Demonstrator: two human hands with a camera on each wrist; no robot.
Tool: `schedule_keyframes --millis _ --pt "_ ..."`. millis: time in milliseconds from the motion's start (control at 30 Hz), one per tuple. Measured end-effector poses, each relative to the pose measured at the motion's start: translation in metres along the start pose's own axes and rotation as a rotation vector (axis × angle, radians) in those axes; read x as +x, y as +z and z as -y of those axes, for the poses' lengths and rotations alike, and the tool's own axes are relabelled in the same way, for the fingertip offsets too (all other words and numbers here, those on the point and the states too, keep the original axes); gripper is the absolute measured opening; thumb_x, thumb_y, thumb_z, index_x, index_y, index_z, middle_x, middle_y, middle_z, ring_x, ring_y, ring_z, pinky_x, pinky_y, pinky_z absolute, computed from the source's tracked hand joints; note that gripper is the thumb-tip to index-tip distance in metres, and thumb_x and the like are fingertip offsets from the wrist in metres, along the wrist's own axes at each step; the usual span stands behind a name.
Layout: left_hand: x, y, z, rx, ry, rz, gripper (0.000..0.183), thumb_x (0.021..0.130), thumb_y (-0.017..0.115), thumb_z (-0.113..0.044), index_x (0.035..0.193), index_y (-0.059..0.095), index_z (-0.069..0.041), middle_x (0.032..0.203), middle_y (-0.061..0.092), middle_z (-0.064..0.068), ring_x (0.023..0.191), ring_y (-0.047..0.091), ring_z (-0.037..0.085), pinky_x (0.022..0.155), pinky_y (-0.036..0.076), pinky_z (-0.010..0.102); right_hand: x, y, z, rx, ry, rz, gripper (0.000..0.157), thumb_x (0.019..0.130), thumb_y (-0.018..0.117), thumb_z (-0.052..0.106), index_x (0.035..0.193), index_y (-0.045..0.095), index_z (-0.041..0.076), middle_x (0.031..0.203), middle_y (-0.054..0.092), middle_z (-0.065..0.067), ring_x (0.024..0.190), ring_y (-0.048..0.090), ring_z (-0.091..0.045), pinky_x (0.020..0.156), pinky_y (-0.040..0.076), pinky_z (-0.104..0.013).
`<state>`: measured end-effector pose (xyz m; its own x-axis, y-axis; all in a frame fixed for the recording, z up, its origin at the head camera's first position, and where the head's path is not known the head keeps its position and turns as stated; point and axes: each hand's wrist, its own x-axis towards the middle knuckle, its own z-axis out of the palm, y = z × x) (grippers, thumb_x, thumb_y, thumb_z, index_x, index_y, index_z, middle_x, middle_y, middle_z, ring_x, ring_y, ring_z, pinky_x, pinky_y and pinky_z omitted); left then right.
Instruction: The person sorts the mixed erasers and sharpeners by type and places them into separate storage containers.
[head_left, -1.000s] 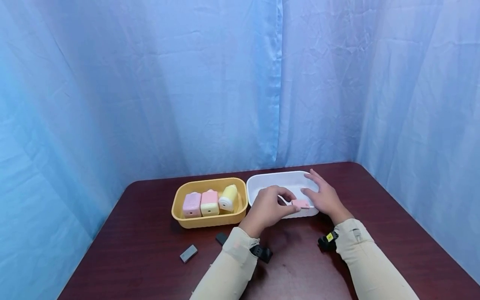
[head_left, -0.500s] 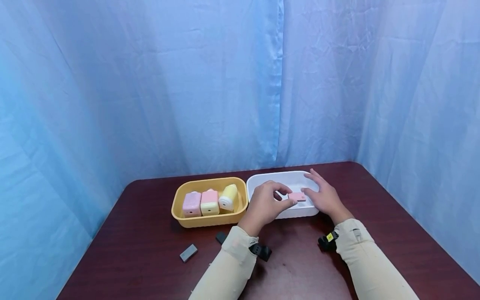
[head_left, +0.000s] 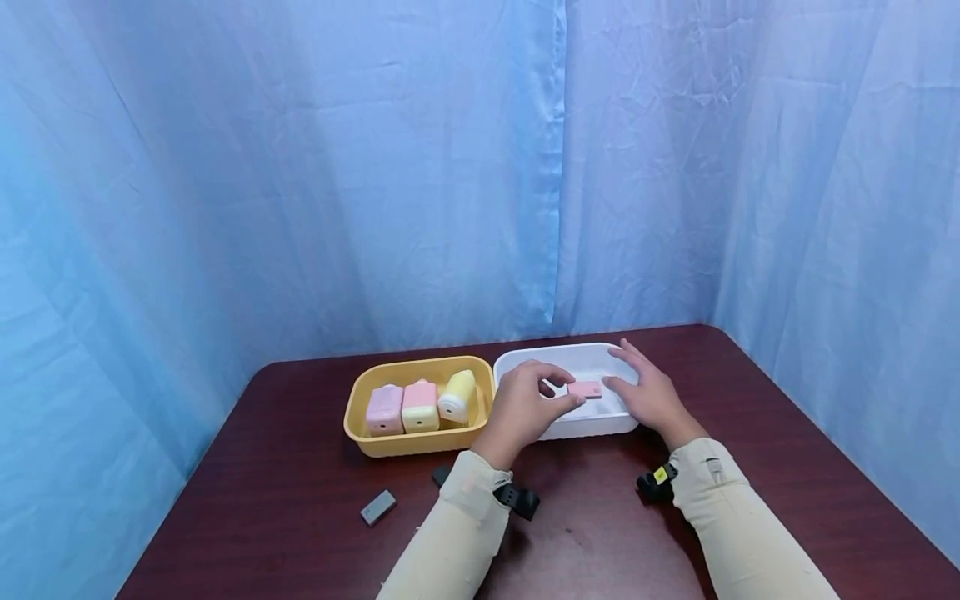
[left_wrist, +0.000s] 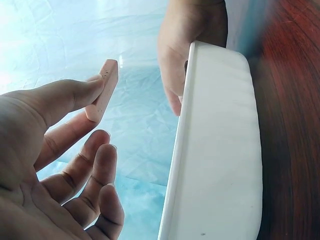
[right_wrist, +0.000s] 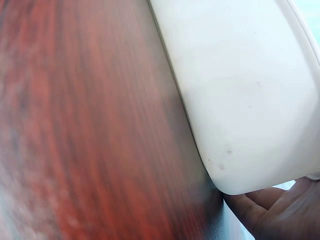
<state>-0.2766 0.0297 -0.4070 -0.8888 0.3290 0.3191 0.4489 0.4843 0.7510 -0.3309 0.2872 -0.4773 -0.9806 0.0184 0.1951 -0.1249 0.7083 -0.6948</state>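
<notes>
Over the white basket (head_left: 592,427), my left hand (head_left: 521,408) pinches a small pink rectangular eraser (head_left: 586,389) between thumb and index finger. In the left wrist view the pink eraser (left_wrist: 106,92) is tilted and above the basket's rim, while the other fingers are loosely bent. My right hand (head_left: 651,396) holds the right end of the white basket, its thumb over the inside. The right wrist view has some of its fingers (right_wrist: 257,207) against the basket's outer end; part of that hand is hidden.
A yellow basket (head_left: 420,447) with purple, pink and yellow bottle-shaped items stands left of the white one. A grey block (head_left: 378,507) lies on the dark red table (head_left: 285,475), and a dark block (head_left: 440,475) is partly behind the left sleeve. Blue curtains (head_left: 420,167) surround the table.
My left hand has lifted the pink eraser from near the white basket's front rim and drawn it left over the basket. The right hand has stayed put.
</notes>
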Motion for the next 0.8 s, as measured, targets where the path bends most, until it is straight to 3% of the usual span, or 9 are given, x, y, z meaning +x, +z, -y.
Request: schedule_keyframes --millis 467,800 --pt "0.003 -0.008 0.007 -0.007 -0.083 -0.058 0.02 0.083 0.088 -0.033 0.099 0.081 -0.023 0.103 0.069 -0.008 0.085 0.063 0.009 0.071 0.055 0.024 -0.001 -0.001 0.001 -0.005 -0.013 -0.003 0.059 0.101 0.061 0.02 0.156 0.045 0.01 0.173 0.021 -0.01 0.156 0.024 -0.044 0.119 0.024 -0.069" --pt "0.004 -0.011 0.012 -0.039 -0.102 -0.06 0.02 0.084 0.088 -0.032 0.098 0.08 -0.019 0.103 0.076 0.002 0.079 0.064 0.009 0.07 0.056 0.024 0.0 0.0 0.0 -0.008 0.001 -0.002 0.06 0.098 0.057 0.016 0.156 0.045 0.01 0.173 0.02 -0.009 0.156 0.023 -0.043 0.12 0.024 -0.068"
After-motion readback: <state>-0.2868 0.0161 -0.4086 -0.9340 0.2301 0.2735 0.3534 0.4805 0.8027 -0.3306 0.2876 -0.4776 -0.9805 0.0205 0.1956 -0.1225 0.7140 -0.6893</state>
